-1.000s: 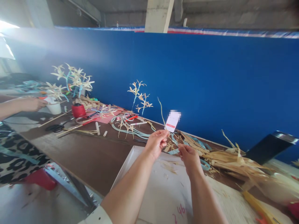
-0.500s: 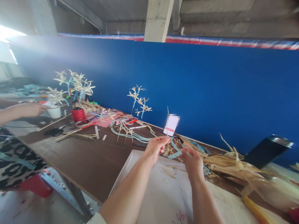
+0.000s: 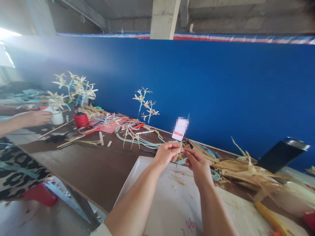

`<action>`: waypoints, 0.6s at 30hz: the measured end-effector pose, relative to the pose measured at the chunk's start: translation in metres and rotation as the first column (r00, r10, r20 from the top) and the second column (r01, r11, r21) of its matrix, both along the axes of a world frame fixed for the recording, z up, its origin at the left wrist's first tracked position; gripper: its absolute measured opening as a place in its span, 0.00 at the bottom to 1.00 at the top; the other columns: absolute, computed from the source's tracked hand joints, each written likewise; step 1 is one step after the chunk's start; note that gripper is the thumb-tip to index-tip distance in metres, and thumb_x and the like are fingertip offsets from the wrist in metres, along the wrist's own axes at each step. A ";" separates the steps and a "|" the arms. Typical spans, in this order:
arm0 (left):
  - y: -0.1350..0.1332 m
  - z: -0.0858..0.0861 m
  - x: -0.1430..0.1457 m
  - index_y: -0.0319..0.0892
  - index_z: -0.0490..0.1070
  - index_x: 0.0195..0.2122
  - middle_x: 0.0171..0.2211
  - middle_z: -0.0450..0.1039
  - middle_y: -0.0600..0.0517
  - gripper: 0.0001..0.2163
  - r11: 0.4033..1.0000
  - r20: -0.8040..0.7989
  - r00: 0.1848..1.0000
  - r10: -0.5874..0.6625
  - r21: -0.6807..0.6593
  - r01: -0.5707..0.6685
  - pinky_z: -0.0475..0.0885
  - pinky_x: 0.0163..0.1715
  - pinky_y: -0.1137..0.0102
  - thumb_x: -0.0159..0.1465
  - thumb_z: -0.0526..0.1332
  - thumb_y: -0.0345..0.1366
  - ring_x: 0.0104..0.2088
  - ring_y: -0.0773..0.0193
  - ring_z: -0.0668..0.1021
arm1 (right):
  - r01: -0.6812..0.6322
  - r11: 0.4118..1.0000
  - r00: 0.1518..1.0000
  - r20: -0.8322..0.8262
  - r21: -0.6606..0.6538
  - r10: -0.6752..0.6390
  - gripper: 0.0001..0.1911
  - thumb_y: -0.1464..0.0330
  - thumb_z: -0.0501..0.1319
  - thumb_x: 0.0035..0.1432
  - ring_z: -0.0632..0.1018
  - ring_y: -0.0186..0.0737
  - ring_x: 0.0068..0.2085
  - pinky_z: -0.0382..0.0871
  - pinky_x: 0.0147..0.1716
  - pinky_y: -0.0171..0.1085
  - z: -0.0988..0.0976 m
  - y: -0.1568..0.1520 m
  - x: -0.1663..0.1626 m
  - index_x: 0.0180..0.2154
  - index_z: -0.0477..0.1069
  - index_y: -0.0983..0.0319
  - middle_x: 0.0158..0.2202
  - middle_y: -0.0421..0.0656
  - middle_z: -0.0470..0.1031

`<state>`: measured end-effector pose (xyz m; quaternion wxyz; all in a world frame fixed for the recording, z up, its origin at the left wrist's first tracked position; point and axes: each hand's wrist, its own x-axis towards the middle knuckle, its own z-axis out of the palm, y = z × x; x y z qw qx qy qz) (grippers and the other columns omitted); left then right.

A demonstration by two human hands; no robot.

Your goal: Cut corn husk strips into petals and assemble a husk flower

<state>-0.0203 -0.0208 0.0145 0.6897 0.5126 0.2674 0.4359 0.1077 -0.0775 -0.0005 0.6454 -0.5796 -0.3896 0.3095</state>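
Observation:
My left hand (image 3: 167, 155) is closed in a pinch on a thin stem (image 3: 181, 144) above the white tray (image 3: 139, 167). My right hand (image 3: 199, 165) has its thumb and forefinger pressed together at the same spot, its fingertips almost meeting the left ones. What lies between the right fingertips is too small to make out. A light blue strip (image 3: 181, 161) shows just below the fingers. Behind the hands a phone (image 3: 177, 135) with a lit screen leans upright. Dry tan husks (image 3: 242, 170) lie to the right of my right hand.
Pale husk flowers on blue stems (image 3: 149, 111) stand near the blue partition (image 3: 221, 82). Light blue cords (image 3: 145, 142), scissors (image 3: 57, 137) and a red spool (image 3: 81, 120) lie leftward. A black flask (image 3: 280, 155) and yellow tool (image 3: 270, 216) are at right. A co-worker's hand (image 3: 39, 118) holds a white cup (image 3: 57, 118).
My right hand has moved left and up, and its fingers have closed beside my left fingertips. The stem has tilted rightward. The co-worker's hand has shifted slightly by the cup.

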 end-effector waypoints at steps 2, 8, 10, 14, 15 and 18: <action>-0.001 0.002 0.001 0.37 0.73 0.41 0.25 0.72 0.52 0.18 0.999 -0.042 0.999 0.000 0.042 0.002 0.54 0.18 0.77 0.50 0.66 0.39 0.17 0.77 0.61 | -0.027 0.999 1.000 -0.015 0.031 0.028 0.20 0.56 0.65 0.45 0.65 0.32 0.23 0.55 0.18 0.30 0.002 -0.002 -0.003 0.39 0.75 0.61 0.26 0.41 0.71; -0.004 0.001 0.003 0.36 0.72 0.42 0.27 0.73 0.51 0.19 0.991 -0.108 0.994 -0.027 0.127 0.041 0.59 0.21 0.77 0.49 0.67 0.38 0.21 0.73 0.68 | -0.028 0.997 1.000 0.014 0.075 0.027 0.19 0.56 0.66 0.45 0.59 0.29 0.20 0.53 0.18 0.31 0.000 -0.001 -0.002 0.36 0.75 0.62 0.17 0.35 0.61; -0.005 0.000 0.004 0.36 0.72 0.42 0.28 0.73 0.50 0.19 0.987 -0.128 0.991 -0.033 0.154 0.053 0.60 0.23 0.76 0.49 0.67 0.37 0.24 0.72 0.69 | -0.026 0.997 0.999 0.028 0.068 0.024 0.18 0.56 0.66 0.45 0.60 0.29 0.20 0.55 0.19 0.32 -0.001 -0.001 -0.001 0.33 0.75 0.63 0.17 0.35 0.62; -0.005 -0.002 0.003 0.36 0.73 0.41 0.27 0.72 0.51 0.18 0.980 -0.214 0.975 -0.053 0.174 0.091 0.61 0.25 0.76 0.49 0.67 0.36 0.23 0.73 0.68 | 0.015 0.996 0.996 -0.094 0.084 -0.007 0.17 0.56 0.67 0.42 0.59 0.28 0.19 0.54 0.18 0.31 0.000 0.000 -0.001 0.29 0.74 0.62 0.16 0.34 0.61; -0.005 -0.003 0.003 0.36 0.73 0.41 0.26 0.72 0.51 0.18 0.977 -0.250 0.967 -0.055 0.187 0.103 0.61 0.25 0.76 0.49 0.67 0.37 0.22 0.73 0.67 | 0.028 0.996 0.990 -0.144 0.090 -0.015 0.16 0.57 0.68 0.42 0.58 0.28 0.18 0.53 0.17 0.31 0.001 0.000 0.000 0.29 0.73 0.62 0.16 0.34 0.60; -0.002 -0.007 0.002 0.37 0.75 0.38 0.24 0.71 0.52 0.16 0.967 -0.357 0.933 -0.042 0.219 0.128 0.60 0.24 0.75 0.49 0.66 0.39 0.21 0.73 0.66 | 0.059 0.993 0.966 -0.257 0.103 -0.031 0.16 0.58 0.69 0.40 0.56 0.26 0.17 0.50 0.15 0.29 0.001 0.001 0.001 0.28 0.73 0.62 0.15 0.32 0.59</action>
